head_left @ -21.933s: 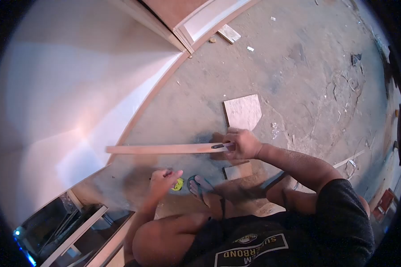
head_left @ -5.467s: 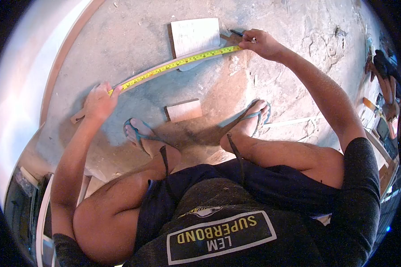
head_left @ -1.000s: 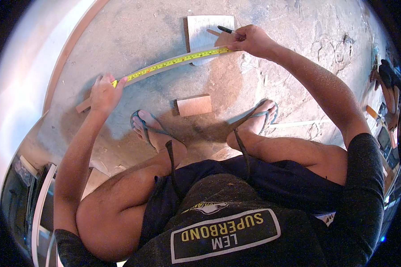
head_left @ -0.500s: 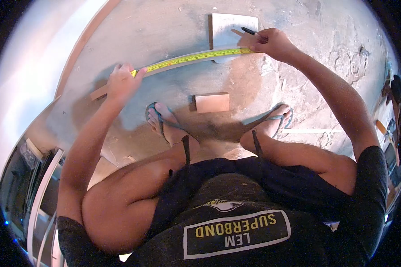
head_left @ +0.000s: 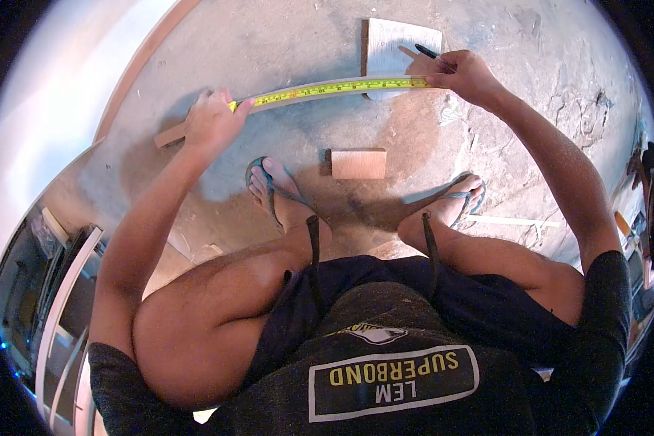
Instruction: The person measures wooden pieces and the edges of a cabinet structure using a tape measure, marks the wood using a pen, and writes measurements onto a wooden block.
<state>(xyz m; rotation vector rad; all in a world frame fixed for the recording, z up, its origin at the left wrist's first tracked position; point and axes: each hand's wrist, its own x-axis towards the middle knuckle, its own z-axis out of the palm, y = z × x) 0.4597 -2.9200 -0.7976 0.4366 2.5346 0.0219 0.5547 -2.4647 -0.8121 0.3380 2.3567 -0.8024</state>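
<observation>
A yellow measuring tape (head_left: 334, 88) is stretched between my hands, laid along a thin wooden strip (head_left: 171, 136) whose end shows past my left hand. My left hand (head_left: 214, 120) is closed around the tape and the strip at the left; the tape's case is hidden in it. At the other end, my right hand (head_left: 466, 76) pinches the tape against the strip. A black pen (head_left: 427, 51) also sticks out from its fingers. Behind the tape lies a pale board (head_left: 407, 36) with faint writing on it, partly in shadow.
A small wooden block (head_left: 358, 164) rests on the worn concrete floor between my sandalled feet (head_left: 280, 189). A thin white strip (head_left: 512, 220) lies by the right foot. Dark panels and frames (head_left: 51, 291) stand at the lower left; clutter (head_left: 639, 240) lines the right edge.
Board, block and both hands with the tape appear slightly further right, as the view has shifted. My hands keep the same grip, and the tape stays stretched.
</observation>
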